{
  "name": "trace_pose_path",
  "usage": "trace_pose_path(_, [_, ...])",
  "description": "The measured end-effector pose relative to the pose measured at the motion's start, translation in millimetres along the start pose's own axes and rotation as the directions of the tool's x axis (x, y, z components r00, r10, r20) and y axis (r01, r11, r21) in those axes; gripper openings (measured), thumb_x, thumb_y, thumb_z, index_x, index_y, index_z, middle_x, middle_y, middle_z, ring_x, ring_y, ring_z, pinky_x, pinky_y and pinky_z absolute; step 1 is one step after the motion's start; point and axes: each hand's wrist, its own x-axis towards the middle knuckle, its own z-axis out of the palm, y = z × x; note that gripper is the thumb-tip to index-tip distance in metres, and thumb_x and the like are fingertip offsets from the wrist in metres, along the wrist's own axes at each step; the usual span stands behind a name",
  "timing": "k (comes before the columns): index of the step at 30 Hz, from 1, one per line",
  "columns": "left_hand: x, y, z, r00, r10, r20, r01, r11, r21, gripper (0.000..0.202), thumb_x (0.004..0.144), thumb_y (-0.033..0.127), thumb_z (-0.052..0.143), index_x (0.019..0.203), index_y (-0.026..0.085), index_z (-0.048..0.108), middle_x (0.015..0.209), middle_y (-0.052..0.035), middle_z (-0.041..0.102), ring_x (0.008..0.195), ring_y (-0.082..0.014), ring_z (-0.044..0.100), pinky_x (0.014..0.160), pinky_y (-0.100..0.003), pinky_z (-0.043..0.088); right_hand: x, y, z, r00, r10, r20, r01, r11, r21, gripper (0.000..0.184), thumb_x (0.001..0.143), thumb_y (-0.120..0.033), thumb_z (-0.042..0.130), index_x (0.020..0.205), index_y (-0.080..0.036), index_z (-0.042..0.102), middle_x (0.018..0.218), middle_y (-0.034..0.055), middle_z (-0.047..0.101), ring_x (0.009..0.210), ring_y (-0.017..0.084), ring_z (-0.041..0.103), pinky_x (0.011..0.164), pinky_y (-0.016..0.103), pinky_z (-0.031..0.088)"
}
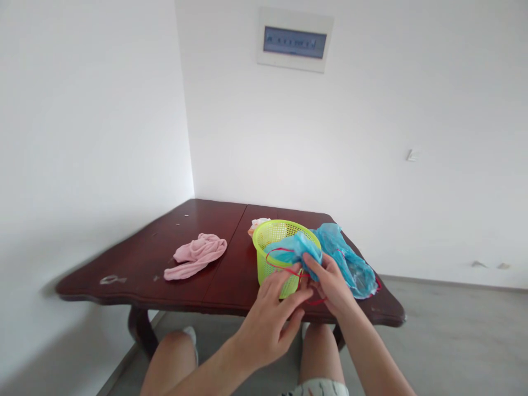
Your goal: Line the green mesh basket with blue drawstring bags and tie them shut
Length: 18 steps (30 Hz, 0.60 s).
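Note:
A light blue plastic drawstring bag (295, 243) is bunched up over the near right rim of a yellow-green plastic basket (268, 269). My right hand (333, 283) is closed on the bag's gathered part, thumb on top. Beside it, my left hand (272, 322) has its fingertips bent in at the bag's red drawstring (276, 258), which loops out over the basket's front. The exact pinch of the left fingers is partly hidden. A second blue plastic bag (346, 256) with red string lies crumpled right of the basket.
A dark red wooden table (144, 247) carries everything. On its left part lies a crumpled pink cloth (198, 254). A small white and orange item (258, 224) sits behind the basket. White walls stand behind and to the left; my legs are under the near edge.

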Motion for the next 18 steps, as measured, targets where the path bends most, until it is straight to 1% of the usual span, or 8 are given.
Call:
trace_pose_path(2, [-14.3, -14.8, -0.1, 1.0, -0.008, -0.03, 0.009, 1.0, 0.021, 0.052, 0.112, 0.013, 0.063, 0.16, 0.034, 0.064, 0.182, -0.014, 0.05, 0.166, -0.0359, 0.05, 0.136, -0.063, 0.047, 20.4, -11.1, -11.0, 0.976, -0.211, -0.057, 0.191, 0.951, -0.242, 0.054, 0.101, -0.077, 0.079, 0.093, -0.024, 0.067, 0.08, 0.0045, 0.074, 0.07, 0.023, 0.073, 0.065, 0.034, 0.06])
trace_pose_path(3, [-21.3, -27.6, 0.1, 0.998, -0.033, -0.056, 0.033, 0.999, 0.016, 0.049, 0.113, 0.015, 0.062, 0.158, 0.033, 0.064, 0.182, -0.0145, 0.05, 0.166, -0.0356, 0.051, 0.136, -0.063, 0.047, 31.5, -17.9, -17.5, 0.945, -0.325, -0.047, 0.277, 0.867, -0.414, 0.052, 0.103, -0.072, 0.076, 0.086, -0.025, 0.063, 0.077, 0.0043, 0.071, 0.072, 0.024, 0.072, 0.068, 0.036, 0.06])
trace_pose_path(6, [-42.9, -84.3, 6.0, 0.965, -0.22, -0.145, 0.215, 0.975, -0.048, 0.039, 0.117, 0.024, 0.059, 0.156, 0.029, 0.061, 0.179, -0.0177, 0.052, 0.166, -0.0341, 0.052, 0.136, -0.061, 0.049, 68.8, -44.1, -35.0, 0.775, -0.609, 0.165, 0.473, 0.387, -0.792, 0.042, 0.11, -0.059, 0.068, 0.085, -0.027, 0.056, 0.081, 0.0066, 0.069, 0.082, 0.028, 0.07, 0.08, 0.043, 0.062])
trace_pose_path(8, [-60.2, -129.8, 14.5, 0.909, -0.369, -0.195, 0.364, 0.929, -0.065, 0.037, 0.12, 0.033, 0.059, 0.156, 0.027, 0.059, 0.18, -0.0185, 0.05, 0.17, -0.0348, 0.049, 0.139, -0.065, 0.045, 97.5, -65.4, -43.3, 0.633, -0.669, 0.391, 0.565, 0.053, -0.824, 0.03, 0.114, -0.05, 0.063, 0.099, -0.025, 0.064, 0.102, 0.0134, 0.076, 0.106, 0.034, 0.074, 0.101, 0.052, 0.063])
trace_pose_path(10, [-80.3, -171.2, 25.3, 0.854, -0.487, -0.184, 0.494, 0.869, -0.007, 0.037, 0.12, 0.042, 0.058, 0.153, 0.025, 0.062, 0.182, -0.0193, 0.047, 0.172, -0.0374, 0.047, 0.14, -0.069, 0.043, 129.1, -86.4, -50.3, 0.529, -0.684, 0.503, 0.55, -0.176, -0.817, 0.025, 0.114, -0.045, 0.062, 0.117, -0.021, 0.069, 0.125, 0.019, 0.078, 0.131, 0.039, 0.069, 0.124, 0.062, 0.053])
trace_pose_path(13, [-109.5, -210.3, 43.3, 0.791, -0.597, -0.135, 0.611, 0.779, 0.139, 0.044, 0.12, 0.049, 0.054, 0.15, 0.02, 0.067, 0.183, -0.023, 0.048, 0.171, -0.0433, 0.05, 0.134, -0.072, 0.05, 179.0, -108.1, -62.7, 0.501, -0.725, 0.473, 0.404, -0.287, -0.868, 0.045, 0.11, -0.049, 0.067, 0.139, -0.015, 0.069, 0.151, 0.0246, 0.072, 0.152, 0.045, 0.057, 0.138, 0.068, 0.038])
trace_pose_path(16, [-128.6, -219.2, 60.7, 0.835, -0.547, -0.056, 0.535, 0.786, 0.309, 0.046, 0.119, 0.049, 0.054, 0.15, 0.019, 0.071, 0.178, -0.0209, 0.059, 0.163, -0.0425, 0.062, 0.135, -0.07, 0.052, 226.4, -109.1, -76.3, 0.526, -0.752, 0.398, 0.297, -0.276, -0.914, 0.061, 0.106, -0.052, 0.072, 0.15, -0.01, 0.066, 0.163, 0.0282, 0.065, 0.159, 0.047, 0.05, 0.14, 0.069, 0.033])
trace_pose_path(18, [-134.9, -216.4, 69.9, 0.877, -0.479, -0.027, 0.449, 0.799, 0.399, 0.045, 0.119, 0.046, 0.055, 0.151, 0.021, 0.074, 0.172, -0.0171, 0.068, 0.159, -0.0408, 0.066, 0.135, -0.069, 0.053, 253.6, -96.6, -82.6, 0.543, -0.752, 0.374, 0.275, -0.262, -0.925, 0.065, 0.104, -0.047, 0.073, 0.154, -0.006, 0.064, 0.166, 0.0302, 0.062, 0.161, 0.048, 0.048, 0.141, 0.07, 0.031])
